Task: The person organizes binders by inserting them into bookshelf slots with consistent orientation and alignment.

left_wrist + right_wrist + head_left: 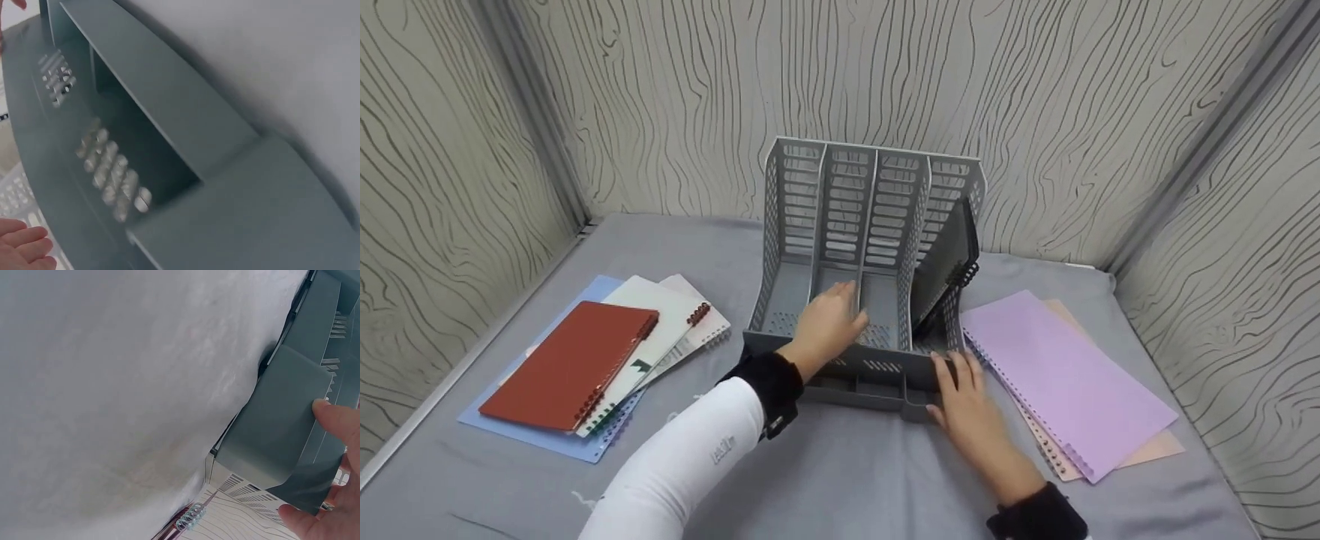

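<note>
A grey four-slot file rack (840, 270) with a low front tray stands on the cloth-covered table. My left hand (829, 326) reaches over its front panel into the middle slots, fingers loosely extended near a divider and holding nothing. In the left wrist view, those fingers (25, 247) show at the lower left, past the panel. My right hand (971, 409) grips the rack's front right corner; the right wrist view shows the thumb on the near side and fingers round the panel. A black spiral notebook (949, 262) leans in the rightmost slot.
Left of the rack lies a stack with a red spiral notebook (574, 365) on top, over white and blue (540, 439) ones. To the right, a purple notebook (1069, 382) overlaps a peach one (1159, 448). A wood-grain patterned wall (870, 67) rises behind the rack.
</note>
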A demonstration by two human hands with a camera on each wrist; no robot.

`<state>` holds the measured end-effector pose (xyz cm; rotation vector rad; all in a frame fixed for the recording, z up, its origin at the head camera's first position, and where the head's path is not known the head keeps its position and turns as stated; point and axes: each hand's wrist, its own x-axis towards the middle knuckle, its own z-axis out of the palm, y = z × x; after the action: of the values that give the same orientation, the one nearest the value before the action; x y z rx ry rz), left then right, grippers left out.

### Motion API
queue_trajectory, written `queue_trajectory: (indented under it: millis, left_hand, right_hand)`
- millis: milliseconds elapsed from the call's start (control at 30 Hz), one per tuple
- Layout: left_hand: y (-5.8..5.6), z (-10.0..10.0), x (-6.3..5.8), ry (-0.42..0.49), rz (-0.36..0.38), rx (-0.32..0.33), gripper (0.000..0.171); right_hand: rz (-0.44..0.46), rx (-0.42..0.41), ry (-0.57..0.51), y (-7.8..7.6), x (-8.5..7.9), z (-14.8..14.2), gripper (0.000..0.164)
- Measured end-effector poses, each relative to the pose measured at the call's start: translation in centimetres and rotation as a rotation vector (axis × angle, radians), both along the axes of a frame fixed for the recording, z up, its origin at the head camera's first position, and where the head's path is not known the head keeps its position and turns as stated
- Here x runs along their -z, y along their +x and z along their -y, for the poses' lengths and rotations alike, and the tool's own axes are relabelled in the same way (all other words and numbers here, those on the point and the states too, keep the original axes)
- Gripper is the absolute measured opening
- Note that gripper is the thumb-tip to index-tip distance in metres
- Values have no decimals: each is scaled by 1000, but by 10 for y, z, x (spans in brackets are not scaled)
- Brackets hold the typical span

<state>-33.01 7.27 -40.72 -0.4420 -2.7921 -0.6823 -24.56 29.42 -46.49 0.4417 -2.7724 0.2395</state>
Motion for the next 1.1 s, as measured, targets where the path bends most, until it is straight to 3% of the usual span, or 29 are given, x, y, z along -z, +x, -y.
queue_trajectory:
  millis: [400,733,1100]
  left_hand:
    - [7,45,9,2,-27,-57,55]
    - [4,92,15,129,-25,-157,52]
    - [14,135,23,79,6,-222,48]
  right_hand:
    - [-12,-3,-11,2,5,-3,78]
    - [11,25,5,0,-2,-7,77]
    - [34,-7,10,-1,-2,-3,77]
